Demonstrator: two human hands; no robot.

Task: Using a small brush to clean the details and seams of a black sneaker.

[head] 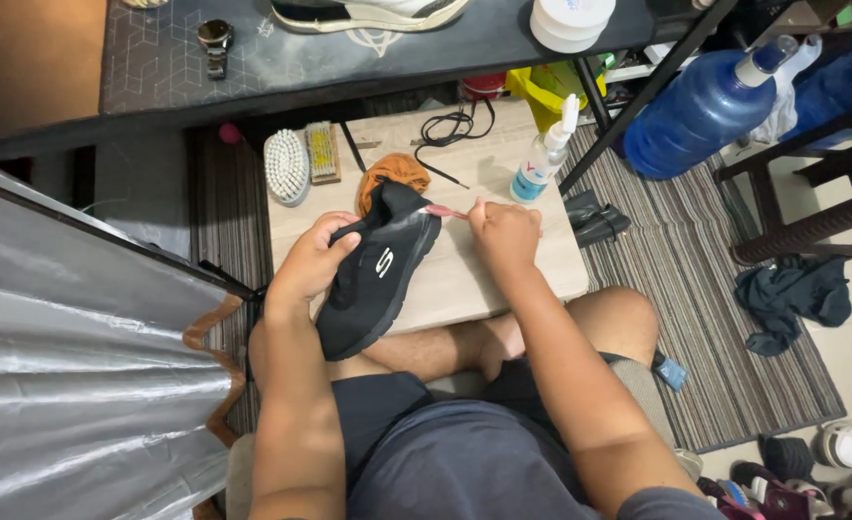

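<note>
My left hand (312, 262) grips the black shoe (378, 279), held tilted above my lap and the wooden worktop (503, 279). My right hand (505, 231) pinches a small pink tool (442, 211) at the shoe's heel. Beyond: orange cloth (387, 173), spray bottle (544, 154), two brushes (287, 166).

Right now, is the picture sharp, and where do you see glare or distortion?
Head view: mostly sharp on the black shoe held by the left hand; the small pinkish tool at the right hand is slightly blurred. Glare falls on the silver reflective sheet at left. The wide lens bends the dark tabletop edges; soft, even light, weak shadows.
</note>
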